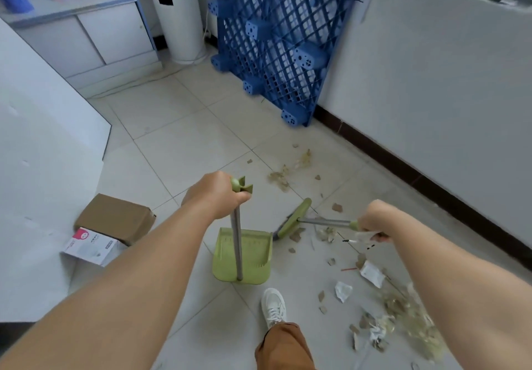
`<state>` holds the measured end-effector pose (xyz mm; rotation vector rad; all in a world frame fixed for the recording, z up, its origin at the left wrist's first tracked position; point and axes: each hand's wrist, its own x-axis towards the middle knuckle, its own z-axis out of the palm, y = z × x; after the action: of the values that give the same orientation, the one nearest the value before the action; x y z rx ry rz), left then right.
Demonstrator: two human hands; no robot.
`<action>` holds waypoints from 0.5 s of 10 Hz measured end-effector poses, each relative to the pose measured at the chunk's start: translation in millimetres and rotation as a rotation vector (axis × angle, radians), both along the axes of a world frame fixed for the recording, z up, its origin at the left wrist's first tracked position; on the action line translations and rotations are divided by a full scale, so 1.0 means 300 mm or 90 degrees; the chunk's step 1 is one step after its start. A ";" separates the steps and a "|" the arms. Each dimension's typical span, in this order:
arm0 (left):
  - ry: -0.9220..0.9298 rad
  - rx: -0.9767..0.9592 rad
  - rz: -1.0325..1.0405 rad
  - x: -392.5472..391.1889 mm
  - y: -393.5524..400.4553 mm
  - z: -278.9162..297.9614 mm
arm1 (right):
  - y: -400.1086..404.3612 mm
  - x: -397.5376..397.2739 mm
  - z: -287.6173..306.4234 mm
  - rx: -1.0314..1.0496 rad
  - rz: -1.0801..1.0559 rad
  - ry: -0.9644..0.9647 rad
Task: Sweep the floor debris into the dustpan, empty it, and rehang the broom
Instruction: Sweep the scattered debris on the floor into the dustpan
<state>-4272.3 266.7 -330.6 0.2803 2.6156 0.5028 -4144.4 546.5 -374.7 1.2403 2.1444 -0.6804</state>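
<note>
**Broom and dustpan held over scattered litter**

Below the right hand [371, 223], nearest the viewer, the thickest debris [403, 312] is spread: torn paper, brown scraps and dusty fluff, likely light enough to scatter under a hard stroke, so short, low strokes are judged best. A white shoe [273, 306] is planted between that pile and the dustpan [244, 254].

The right hand is clenched round the top of the broom [293, 221], whose green head is laid on the tiles just beside the pan's right edge. The broom looks light and stiff; a grip near the handle end, as held, is judged to give reach at some cost in control.

The left hand [216, 194] is wrapped round the dustpan's upright metal pole, just under its green clip. The pan sits flat on the floor and appears to hold nothing yet. Thin plastic is suggested, so it may slide unless pressed down.

Left of the left hand, a cardboard box [115, 217] and a white carton [89, 244] are lying against a white panel. Beyond both hands, more scraps [288, 171] are strewn, and further off a blue pallet [282, 38] is leaned against the wall, narrowing the sweep there.
</note>
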 end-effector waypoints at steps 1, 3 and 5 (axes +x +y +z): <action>0.001 -0.002 -0.009 -0.012 0.020 0.014 | 0.009 -0.017 0.017 -0.041 -0.024 0.050; 0.009 -0.012 0.005 -0.153 0.095 0.018 | 0.029 -0.254 -0.059 -0.029 0.043 0.032; 0.004 -0.019 0.054 -0.408 0.207 -0.014 | 0.062 -0.651 -0.173 -0.066 0.050 0.128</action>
<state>-4394.7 328.9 -334.7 0.1614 2.6470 0.4909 -4339.7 565.0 -426.6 1.0654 2.2738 -0.9039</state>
